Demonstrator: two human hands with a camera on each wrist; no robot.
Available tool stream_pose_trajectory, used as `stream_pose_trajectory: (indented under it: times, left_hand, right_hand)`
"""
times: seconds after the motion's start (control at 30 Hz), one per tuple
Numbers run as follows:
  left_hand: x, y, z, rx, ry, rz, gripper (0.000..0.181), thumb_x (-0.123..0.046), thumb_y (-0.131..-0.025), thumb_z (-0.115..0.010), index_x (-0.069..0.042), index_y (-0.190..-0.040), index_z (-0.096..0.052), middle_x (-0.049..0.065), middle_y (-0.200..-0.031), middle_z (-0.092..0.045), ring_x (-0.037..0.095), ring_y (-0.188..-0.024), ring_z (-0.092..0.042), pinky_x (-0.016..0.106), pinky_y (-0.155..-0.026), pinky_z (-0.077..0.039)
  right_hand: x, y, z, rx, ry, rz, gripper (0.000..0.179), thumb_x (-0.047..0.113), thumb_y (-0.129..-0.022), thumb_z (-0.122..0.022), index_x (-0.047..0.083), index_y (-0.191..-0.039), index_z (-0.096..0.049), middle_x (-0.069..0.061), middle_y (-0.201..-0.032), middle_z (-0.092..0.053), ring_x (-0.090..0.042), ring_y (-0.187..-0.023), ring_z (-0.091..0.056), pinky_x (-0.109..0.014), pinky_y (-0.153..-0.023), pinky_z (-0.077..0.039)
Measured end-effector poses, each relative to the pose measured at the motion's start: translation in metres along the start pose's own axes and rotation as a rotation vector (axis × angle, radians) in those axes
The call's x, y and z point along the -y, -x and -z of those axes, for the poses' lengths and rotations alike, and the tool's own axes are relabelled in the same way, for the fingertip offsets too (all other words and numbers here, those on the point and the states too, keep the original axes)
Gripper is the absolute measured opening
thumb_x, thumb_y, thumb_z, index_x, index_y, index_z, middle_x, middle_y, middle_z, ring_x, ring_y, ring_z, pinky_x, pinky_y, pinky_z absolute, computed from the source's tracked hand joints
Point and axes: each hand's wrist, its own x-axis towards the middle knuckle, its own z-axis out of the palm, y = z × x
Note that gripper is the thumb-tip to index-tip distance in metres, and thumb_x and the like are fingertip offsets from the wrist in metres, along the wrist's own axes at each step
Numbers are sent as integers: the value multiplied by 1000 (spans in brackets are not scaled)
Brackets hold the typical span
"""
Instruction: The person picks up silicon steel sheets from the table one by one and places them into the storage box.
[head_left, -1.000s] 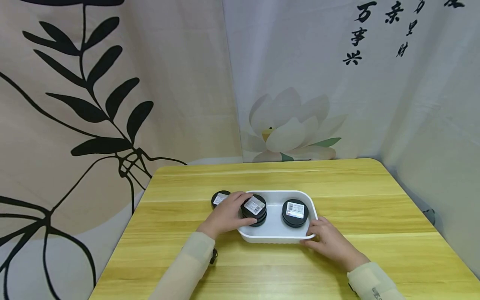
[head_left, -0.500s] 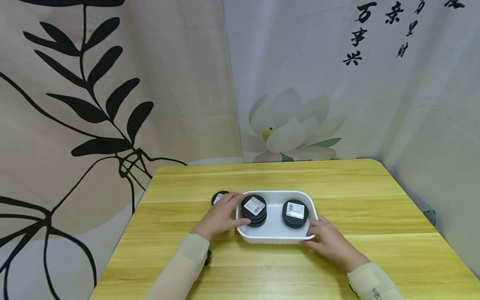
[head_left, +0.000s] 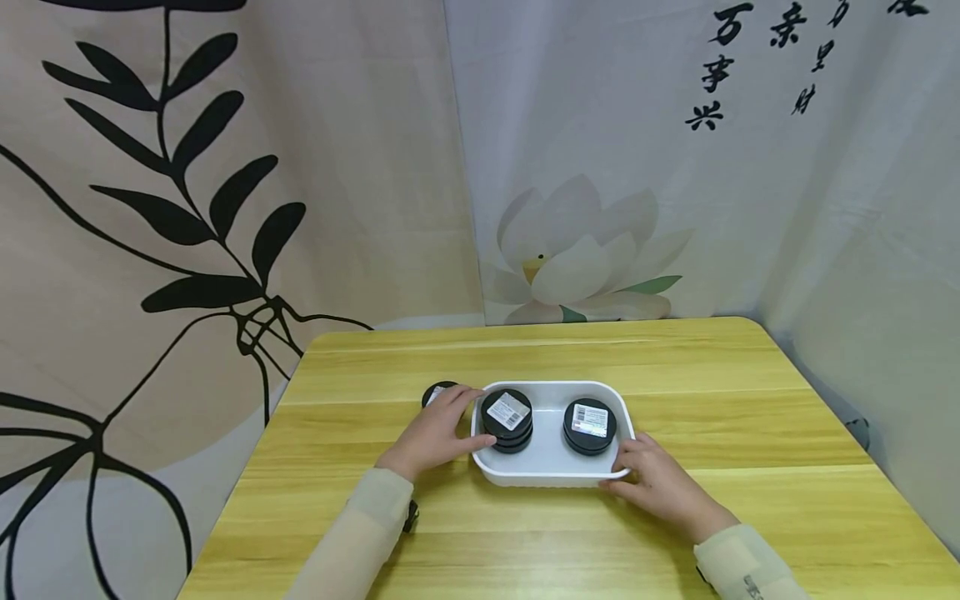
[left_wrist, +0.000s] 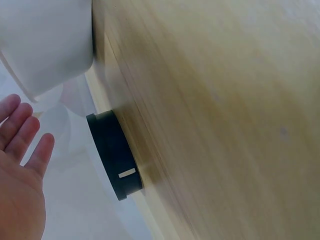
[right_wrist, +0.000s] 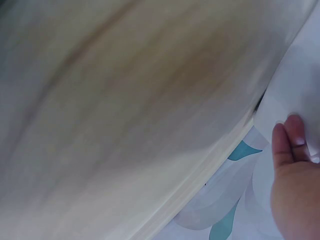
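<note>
A white rectangular tray (head_left: 547, 481) sits on the table with flat round black containers in it, white labels on their lids. At its left end is a stack of black containers (head_left: 507, 421); another round black container (head_left: 590, 427) lies to the right. My left hand (head_left: 431, 435) spreads thumb and fingers at the tray's left rim, beside the stack, holding nothing. My right hand (head_left: 663, 485) grips the tray's front right corner by the rim. Beyond my left hand, outside the tray, a further black container (head_left: 432, 391) is partly hidden by the fingers; the left wrist view shows this container (left_wrist: 114, 155) side-on.
The wooden table (head_left: 720, 392) has a light grain and rounded far corners. Behind it hang curtains (head_left: 360, 192) printed with black leaves, a pale lotus (head_left: 585, 258) and dark characters.
My left hand has drawn back leftward from the left stack, its thumb and fingers coming away from the top container. The right hand and the tray have stayed in place.
</note>
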Motion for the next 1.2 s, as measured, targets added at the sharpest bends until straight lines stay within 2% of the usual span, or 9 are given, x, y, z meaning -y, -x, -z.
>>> stream_pose_trajectory:
  times: [0.23,0.47,0.7,0.93,1.2]
  left_hand:
    - [4,1,0,-4,3,7,85,-72,-84,-65,-20,-150,-47,4,-150,-50,26,-142,-44,48,-117,-38]
    - [10,3,0,17,22,57,86,-71,-85,-65,-18,-151,-46,6,-153,-47,27,-143,-42,49,-116,-38]
    - [14,6,3,10,19,61,85,-69,-86,-65,-18,-151,-46,7,-153,-46,28,-143,-42,50,-115,-39]
    - [17,6,3,18,6,86,84,-68,-86,-65,-20,-152,-45,6,-156,-43,28,-145,-40,50,-116,-37]
    - [23,4,3,15,-17,65,86,-71,-88,-60,-15,-151,-45,8,-155,-44,28,-145,-41,47,-118,-36]
  right_hand:
    - [0,0,0,-2,-4,3,10,33,-82,-83,30,-81,-74,11,-95,-69,-8,-98,-51,-31,-83,-48]
    - [-1,0,-1,2,1,-4,11,33,-81,-84,31,-80,-73,15,-93,-66,-7,-97,-50,-30,-82,-48]
    - [-1,0,0,10,-2,-9,10,34,-82,-83,31,-80,-74,12,-94,-67,-8,-97,-50,-30,-83,-48]
    - [-1,0,-2,0,2,-1,11,34,-81,-83,31,-80,-73,17,-91,-65,-6,-96,-49,-30,-82,-48]
    - [0,0,0,5,-5,1,10,35,-83,-82,32,-80,-73,16,-92,-65,-6,-96,-49,-30,-82,-48]
